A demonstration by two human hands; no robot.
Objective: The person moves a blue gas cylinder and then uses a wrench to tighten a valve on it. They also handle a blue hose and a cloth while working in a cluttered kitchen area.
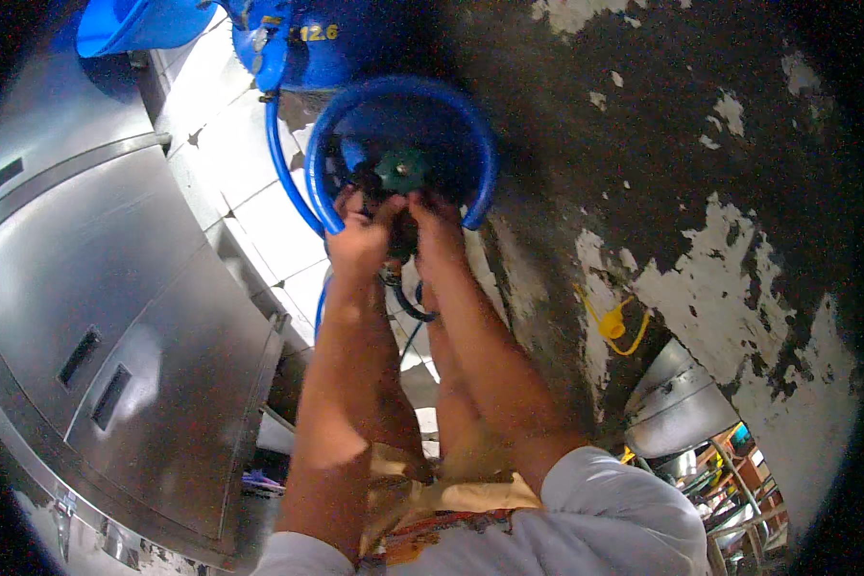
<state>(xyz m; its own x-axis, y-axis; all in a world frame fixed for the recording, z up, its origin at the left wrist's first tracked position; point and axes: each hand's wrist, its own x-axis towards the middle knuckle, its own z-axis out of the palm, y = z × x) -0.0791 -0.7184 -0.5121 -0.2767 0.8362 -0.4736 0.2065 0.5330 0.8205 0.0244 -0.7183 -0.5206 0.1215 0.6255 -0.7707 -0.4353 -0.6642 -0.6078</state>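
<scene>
A blue gas cylinder stands in front of me, with a thick blue ring-shaped collar open toward me. Inside the collar sits a round green gas regulator or valve top with a small pale centre. My left hand reaches in from the near side, fingers curled around the dark fitting just below the green top. Close beside it, my right hand is closed on the same fitting, thumbs nearly meeting. The fingers partly hide the fitting. Below the hands hangs a black hose with a brass-coloured end.
Another blue cylinder with a blue hose stands behind. Steel cabinets line the left, over white floor tiles. On the right, a peeling dark wall, a yellow cap with strap and a metal pot.
</scene>
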